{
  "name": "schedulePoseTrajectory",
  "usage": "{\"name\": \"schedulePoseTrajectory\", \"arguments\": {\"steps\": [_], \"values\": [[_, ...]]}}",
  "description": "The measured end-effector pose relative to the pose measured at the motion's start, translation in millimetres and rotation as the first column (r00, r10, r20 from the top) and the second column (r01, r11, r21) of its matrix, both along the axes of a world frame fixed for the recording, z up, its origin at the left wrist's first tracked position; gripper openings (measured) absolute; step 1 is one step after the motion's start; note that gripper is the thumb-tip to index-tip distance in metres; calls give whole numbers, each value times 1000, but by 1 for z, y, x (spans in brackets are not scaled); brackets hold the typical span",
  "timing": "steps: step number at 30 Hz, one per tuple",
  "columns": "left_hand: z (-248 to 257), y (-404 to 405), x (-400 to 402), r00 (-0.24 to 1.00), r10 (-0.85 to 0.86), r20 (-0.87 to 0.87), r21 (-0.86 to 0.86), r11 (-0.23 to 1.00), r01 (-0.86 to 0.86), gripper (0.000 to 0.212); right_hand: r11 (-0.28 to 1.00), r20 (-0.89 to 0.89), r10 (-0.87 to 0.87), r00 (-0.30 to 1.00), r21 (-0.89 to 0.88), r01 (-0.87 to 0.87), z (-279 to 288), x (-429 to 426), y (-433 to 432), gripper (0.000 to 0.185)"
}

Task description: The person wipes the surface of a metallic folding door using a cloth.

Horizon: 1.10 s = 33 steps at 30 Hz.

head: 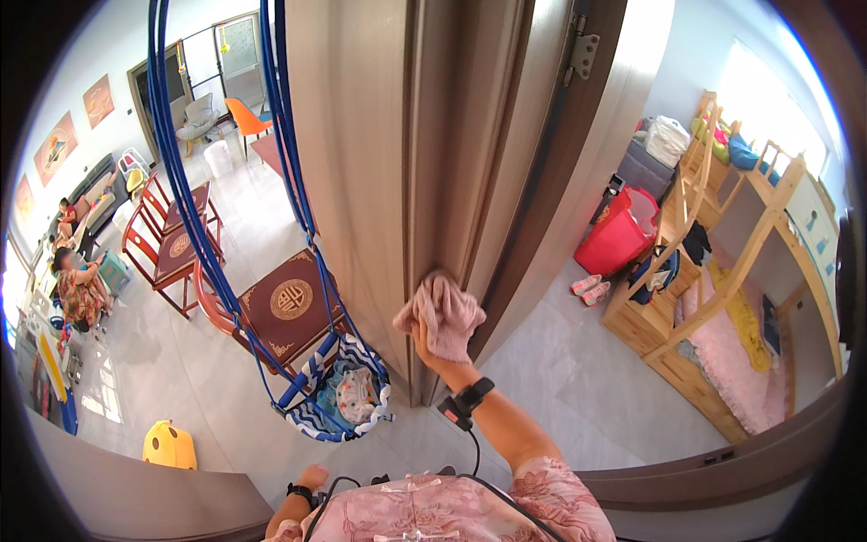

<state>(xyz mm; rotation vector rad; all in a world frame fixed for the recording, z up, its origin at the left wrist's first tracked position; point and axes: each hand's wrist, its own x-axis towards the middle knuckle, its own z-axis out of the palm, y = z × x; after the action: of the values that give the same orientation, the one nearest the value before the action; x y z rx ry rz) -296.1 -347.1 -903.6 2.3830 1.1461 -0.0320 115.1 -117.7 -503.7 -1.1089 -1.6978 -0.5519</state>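
My right hand (425,344) holds a bunched pink cloth (447,315) against the moulded brown door frame (460,169), at about mid-height. The cloth covers most of my fingers. A dark strap with a small cabled device (464,404) sits on my right wrist. My left hand (313,477) hangs low by my side, beside my pink patterned top, touching nothing that I can make out. Its fingers look curled, but they are too small to judge. Just left of the frame, a blue and white fabric swing seat (305,400) hangs on blue ropes (169,149) with cloth items inside.
A dark red chair (284,305) stands behind the swing, with more chairs (173,251) beyond. A yellow toy (169,445) is on the floor. People are at the far left. Through the doorway are a red basket (616,230), shoes (590,290) and a wooden bunk bed (718,318).
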Motion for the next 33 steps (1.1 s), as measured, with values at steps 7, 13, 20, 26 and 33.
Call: {"name": "schedulePoseTrajectory", "arguments": {"steps": [7,13,20,26,33], "values": [[52,12,33,684,718,-126,-488,556,-673,19,957,-354,184,917,-147,-249,1,14,41,23],[93,-8,36,435,900,-36,-580,335,-742,23,905,-73,-232,970,349,243,167,13,52,40],[65,25,33,692,712,121,-314,689,-653,28,988,-413,-154,897,-61,141,-1,28,21,46],[328,142,187,420,441,793,-505,862,48,74,897,-361,59,931,-391,-209,-31,-19,-55,37],[371,178,255,5,751,660,-750,659,55,38,359,-946,197,257,-174,-917,-14,11,-83,62]]}}
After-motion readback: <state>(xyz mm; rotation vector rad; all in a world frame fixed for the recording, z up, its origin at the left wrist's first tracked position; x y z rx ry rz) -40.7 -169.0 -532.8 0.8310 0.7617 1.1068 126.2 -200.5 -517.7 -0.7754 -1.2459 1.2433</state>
